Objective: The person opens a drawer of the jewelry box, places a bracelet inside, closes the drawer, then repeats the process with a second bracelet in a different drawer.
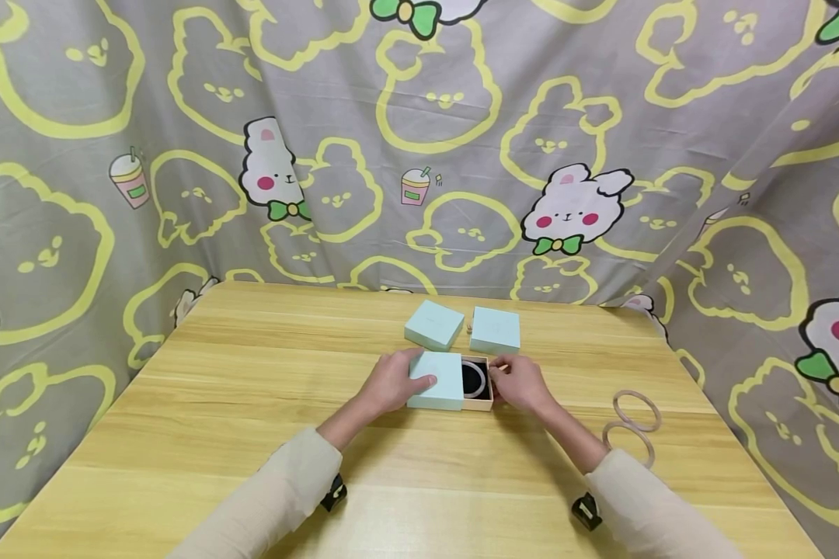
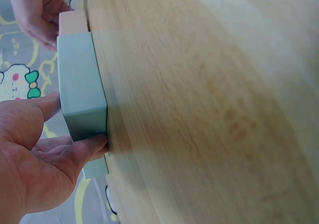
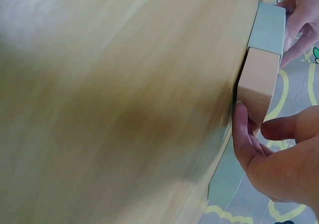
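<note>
A light-blue sliding gift box stands on the table, its pink drawer [image 1: 477, 404] partly out to the right. Inside the drawer, a pale bangle [image 1: 482, 382] lies on black padding. My left hand [image 1: 394, 380] grips the box's blue sleeve [image 1: 443, 373], thumb on top in the head view. In the right wrist view, my right hand [image 3: 284, 159] holds the drawer's outer end, with fingertips at the end face and the thumb at the upper edge. The fingers hide part of that end.
Two more light-blue boxes [image 1: 435, 324] [image 1: 495, 329] sit just behind, one turned at an angle. At the right, two pale bangles [image 1: 638, 411] [image 1: 629, 444] lie on the wooden table [image 1: 217, 404], partly overlapping, close to my right forearm. A patterned curtain [image 1: 349, 256] surrounds the table's back and sides.
</note>
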